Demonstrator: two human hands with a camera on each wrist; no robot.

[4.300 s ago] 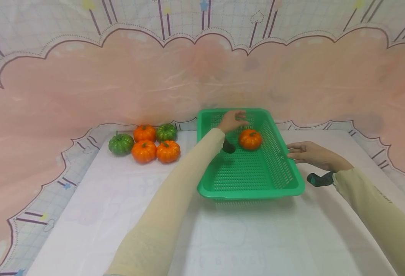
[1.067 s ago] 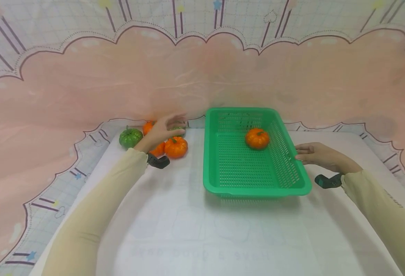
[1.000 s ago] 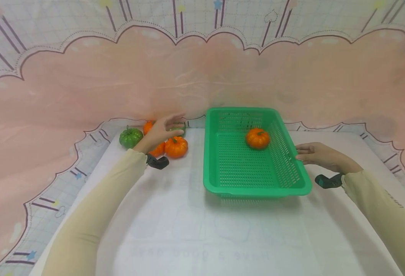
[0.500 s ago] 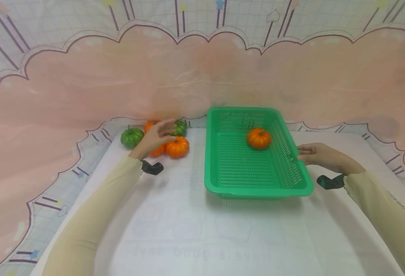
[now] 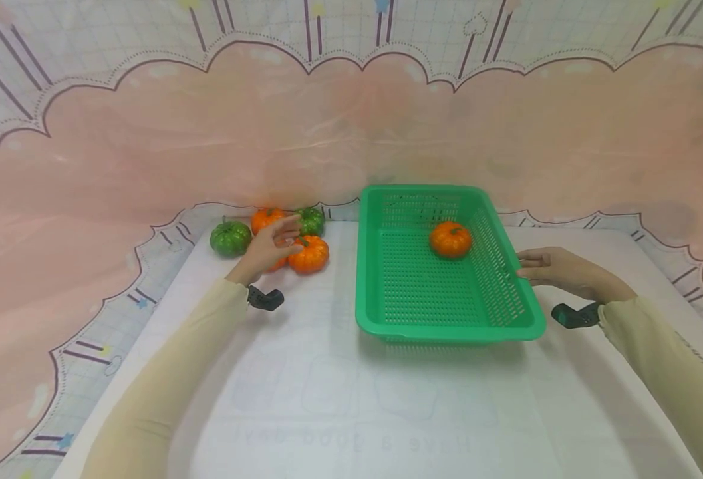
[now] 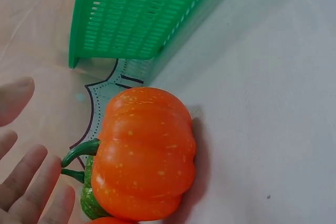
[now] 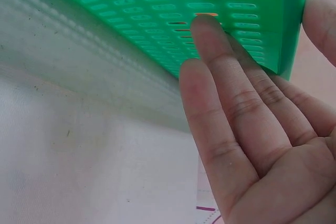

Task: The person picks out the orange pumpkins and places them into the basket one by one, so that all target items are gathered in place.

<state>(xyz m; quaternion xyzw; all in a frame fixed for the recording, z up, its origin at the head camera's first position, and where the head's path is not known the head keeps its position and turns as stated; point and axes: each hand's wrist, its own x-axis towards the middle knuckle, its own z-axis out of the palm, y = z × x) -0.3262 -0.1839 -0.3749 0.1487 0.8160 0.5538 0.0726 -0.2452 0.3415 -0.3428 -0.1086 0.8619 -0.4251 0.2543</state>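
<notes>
My left hand [image 5: 267,249] hovers over a cluster of small pumpkins at the table's back left, fingers spread and holding nothing. Nearest its fingertips is the front orange pumpkin [image 5: 309,256], large in the left wrist view. Around it sit another orange pumpkin [image 5: 265,219], a green pumpkin [image 5: 311,223] and a green one [image 5: 230,238] farther left. The hand mostly hides one more orange pumpkin. Straight fingers of my right hand [image 5: 557,273] touch the right outer wall of a green plastic basket [image 5: 447,332], its thumb by the rim. One orange pumpkin [image 5: 450,240] lies inside.
A white cloth with faint printing covers the table [image 5: 351,399]. Behind rises a pink patterned cloth backdrop [image 5: 303,140]. White tabletop separates the basket from the pumpkin cluster. Each wrist wears a small black device.
Earlier my left hand was over the basket; it moved left to the pumpkin cluster. In the last second it drew back slightly, uncovering more of the rear pumpkins. The right hand stays at the basket.
</notes>
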